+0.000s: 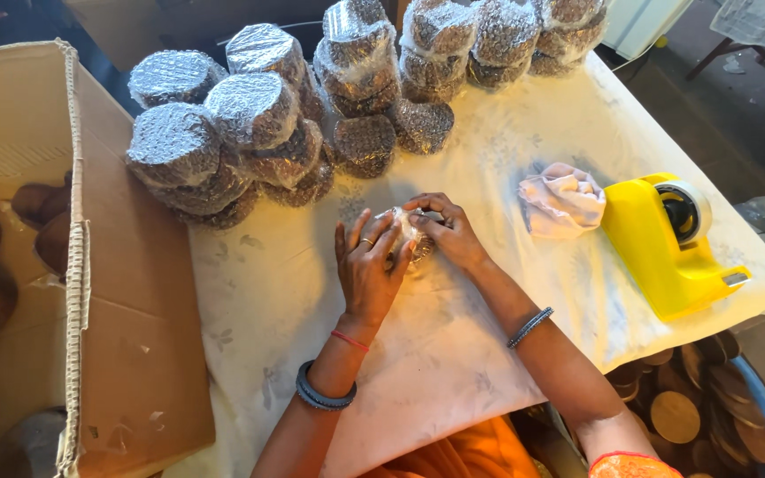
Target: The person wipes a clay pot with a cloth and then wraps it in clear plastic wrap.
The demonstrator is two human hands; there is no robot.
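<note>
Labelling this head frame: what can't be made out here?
- Small clear-wrapped item, head view: mostly covered by the left hand and right hand; contents unclear.
- Brown things in the cardboard box: cut by the left edge, dark.
- Blue tub of brown discs: cut by the bottom-right corner.

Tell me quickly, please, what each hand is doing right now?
Left hand: closed on the small wrapped bundle on the table.
Right hand: closed on the same bundle, pinching its wrap.
</note>
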